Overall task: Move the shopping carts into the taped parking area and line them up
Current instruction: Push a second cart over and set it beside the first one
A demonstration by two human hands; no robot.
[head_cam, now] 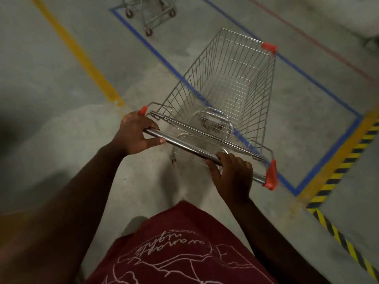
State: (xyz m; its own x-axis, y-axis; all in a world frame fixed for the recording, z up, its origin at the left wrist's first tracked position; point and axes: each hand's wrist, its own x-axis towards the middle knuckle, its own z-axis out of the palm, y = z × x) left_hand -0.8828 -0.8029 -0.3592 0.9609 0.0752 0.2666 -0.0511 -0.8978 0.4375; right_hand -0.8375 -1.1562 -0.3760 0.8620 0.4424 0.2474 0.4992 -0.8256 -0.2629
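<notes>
A wire shopping cart [225, 78] with orange corner caps stands in front of me, its basket empty. My left hand [136, 133] grips the left end of its chrome handle bar [190, 147]. My right hand [232, 177] grips the same bar near the right end. The cart straddles the near left line of the blue taped parking area [326, 138], with its front inside the rectangle. Two more carts [151, 11] stand at the far end of the taped area, only their lower frames and wheels showing.
A yellow floor line [78, 52] runs left of the blue tape. Yellow-and-black hazard tape [336, 173] borders the near right end of the rectangle. A thin red line [313, 39] crosses the floor at the upper right. The floor is bare grey concrete.
</notes>
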